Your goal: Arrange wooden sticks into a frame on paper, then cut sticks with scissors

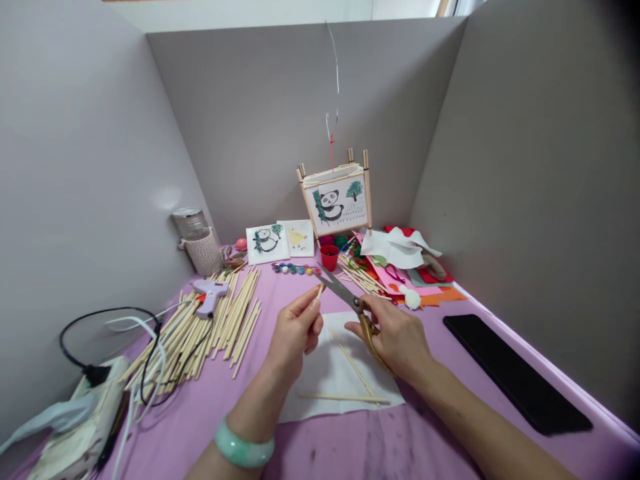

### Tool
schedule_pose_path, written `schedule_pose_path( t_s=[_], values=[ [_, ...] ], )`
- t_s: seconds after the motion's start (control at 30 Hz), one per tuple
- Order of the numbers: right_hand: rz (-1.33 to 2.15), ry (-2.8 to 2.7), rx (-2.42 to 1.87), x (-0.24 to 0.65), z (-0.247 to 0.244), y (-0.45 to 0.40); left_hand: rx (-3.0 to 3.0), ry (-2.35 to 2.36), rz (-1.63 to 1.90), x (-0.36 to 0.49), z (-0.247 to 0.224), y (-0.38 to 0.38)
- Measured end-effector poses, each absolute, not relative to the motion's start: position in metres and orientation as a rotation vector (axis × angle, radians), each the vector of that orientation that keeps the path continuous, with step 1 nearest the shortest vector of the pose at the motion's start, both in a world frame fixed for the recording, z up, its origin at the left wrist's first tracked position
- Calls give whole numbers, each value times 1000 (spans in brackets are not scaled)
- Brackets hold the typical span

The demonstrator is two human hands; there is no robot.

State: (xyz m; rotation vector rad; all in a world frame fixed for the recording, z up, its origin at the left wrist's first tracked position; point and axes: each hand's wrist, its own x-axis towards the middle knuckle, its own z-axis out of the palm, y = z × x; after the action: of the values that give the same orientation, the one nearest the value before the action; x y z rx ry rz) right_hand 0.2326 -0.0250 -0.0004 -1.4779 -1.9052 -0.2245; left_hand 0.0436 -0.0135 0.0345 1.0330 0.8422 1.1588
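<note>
My left hand (299, 325) pinches a thin wooden stick (320, 291), whose tip shows above the thumb; the rest is hidden in the fingers. My right hand (397, 333) is wrapped round the gold handles of a pair of scissors (343, 290). Their blades point up and left, close to the stick's tip; whether they touch it I cannot tell. Below both hands lies a white sheet (320, 373) on the purple tabletop. Two loose wooden sticks rest on it, one slanting (354, 363) and one nearly level (340, 398) along its near part.
At left are a pile of wooden sticks (200, 347), a lilac glue gun (210, 293), cables and a power strip (80, 413). A panda-painted lantern (337, 203) hangs behind, near a red cup (329, 257) and paints (295, 269). Felt (425, 293) and a black slab (515, 373) lie right.
</note>
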Motion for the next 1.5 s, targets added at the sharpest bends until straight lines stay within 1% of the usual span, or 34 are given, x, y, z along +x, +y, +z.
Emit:
schedule_pose_path(
  t_s=[0.37,0.63,0.8,1.03,1.37,1.5],
  values=[
    [-405,-1930,-1474,230,-4,-25,1057,822,1135,43,33,-12],
    [-291,-1892,-1434,229,-4,-28,1077,816,1220,44,32,-13],
    [-352,-1902,-1415,230,-4,-28,1073,751,1193,45,34,-13],
    [-459,-1894,-1456,229,-2,-30,1069,807,1165,44,35,-13],
    [-389,-1917,-1433,231,-4,-28,1044,875,1172,43,32,-12],
    [-280,-1912,-1405,232,-6,-27,1030,914,1181,43,32,-12]
  ],
)
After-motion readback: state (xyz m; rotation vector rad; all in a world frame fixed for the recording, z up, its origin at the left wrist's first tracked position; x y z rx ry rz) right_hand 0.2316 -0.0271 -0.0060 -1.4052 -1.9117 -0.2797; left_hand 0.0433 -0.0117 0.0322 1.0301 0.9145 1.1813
